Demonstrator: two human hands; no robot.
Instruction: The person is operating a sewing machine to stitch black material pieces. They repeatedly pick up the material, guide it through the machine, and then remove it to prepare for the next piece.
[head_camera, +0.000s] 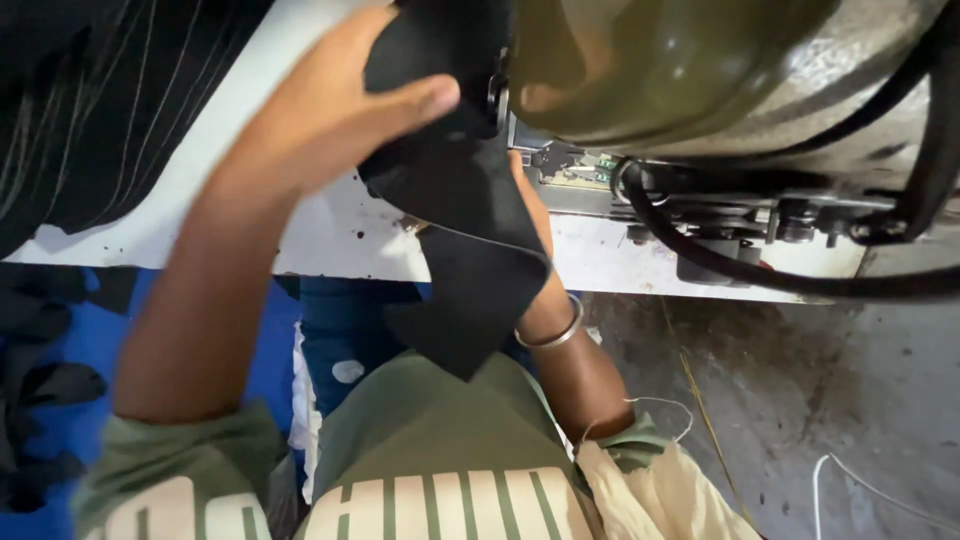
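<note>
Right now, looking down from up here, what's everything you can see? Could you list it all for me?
black fabric piece: one, black, hanging from the left hand down over the table edge
sewing machine: one, olive green and grey, top right on the table
black cable: one, black, looping under the machine
work table: one, white and stained, across the top
dark striped cloth: one pile, black with thin pale lines, top left
blue sheet: one, blue, on the floor at left, with dark scraps
concrete floor: grey, lower right, with loose threads
bangle: one, silver, on the right wrist
left hand: gripping the fabric's top
right hand: hidden behind the fabric
</note>
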